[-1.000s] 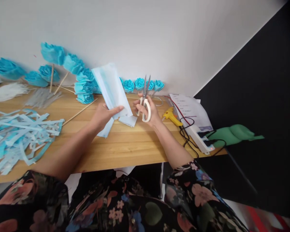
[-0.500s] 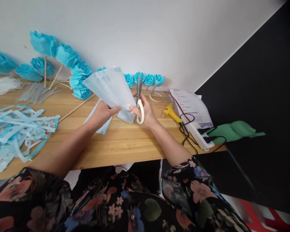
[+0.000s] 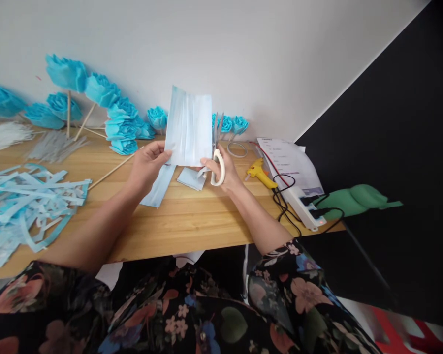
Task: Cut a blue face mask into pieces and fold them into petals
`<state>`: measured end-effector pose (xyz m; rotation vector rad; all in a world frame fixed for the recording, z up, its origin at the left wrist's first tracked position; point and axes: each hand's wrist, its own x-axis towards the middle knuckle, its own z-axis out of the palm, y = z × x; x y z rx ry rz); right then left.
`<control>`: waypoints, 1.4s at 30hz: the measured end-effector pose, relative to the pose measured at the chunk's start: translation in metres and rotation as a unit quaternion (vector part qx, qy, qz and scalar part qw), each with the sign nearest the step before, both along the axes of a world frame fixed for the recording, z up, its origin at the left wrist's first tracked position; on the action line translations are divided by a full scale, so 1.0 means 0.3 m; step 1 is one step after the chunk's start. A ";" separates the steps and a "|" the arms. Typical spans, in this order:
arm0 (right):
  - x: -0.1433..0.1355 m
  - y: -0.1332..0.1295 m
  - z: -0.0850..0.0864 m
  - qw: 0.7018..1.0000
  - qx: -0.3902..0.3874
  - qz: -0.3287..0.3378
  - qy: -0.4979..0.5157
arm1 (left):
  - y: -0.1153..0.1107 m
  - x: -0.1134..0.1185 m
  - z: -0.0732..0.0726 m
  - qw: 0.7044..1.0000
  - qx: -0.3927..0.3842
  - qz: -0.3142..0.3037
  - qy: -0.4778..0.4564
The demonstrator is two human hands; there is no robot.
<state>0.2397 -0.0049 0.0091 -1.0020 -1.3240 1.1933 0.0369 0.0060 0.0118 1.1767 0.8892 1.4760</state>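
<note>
A pale blue pleated sheet (image 3: 190, 128) is held upright above the table between my two hands. My left hand (image 3: 147, 164) pinches its lower left corner. With thumb and fingers, my right hand (image 3: 225, 169) grips the lower right corner and also holds white-handled scissors (image 3: 217, 167), their blades pointing up beside the sheet. A small strip hangs by the right thumb. Below on the wood lie a long pale blue piece (image 3: 158, 189) and a folded pale blue piece (image 3: 191, 179).
Cut blue strips (image 3: 29, 201) heap at the left of the wooden table (image 3: 192, 221). Blue paper flowers (image 3: 103, 89) stand along the wall. To the right are a tape ring (image 3: 237, 149), a yellow glue gun (image 3: 260, 173), printed paper (image 3: 291, 162) and a power strip (image 3: 304, 209) with cables.
The sheet has turned from tilted and fanned out to upright and spread flatter. My left hand has moved slightly left and up, to the sheet's lower left corner.
</note>
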 end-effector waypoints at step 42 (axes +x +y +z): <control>0.006 -0.029 0.041 0.998 0.011 0.051 -0.038 | -0.002 0.026 -0.029 0.987 -0.109 -0.040 -0.107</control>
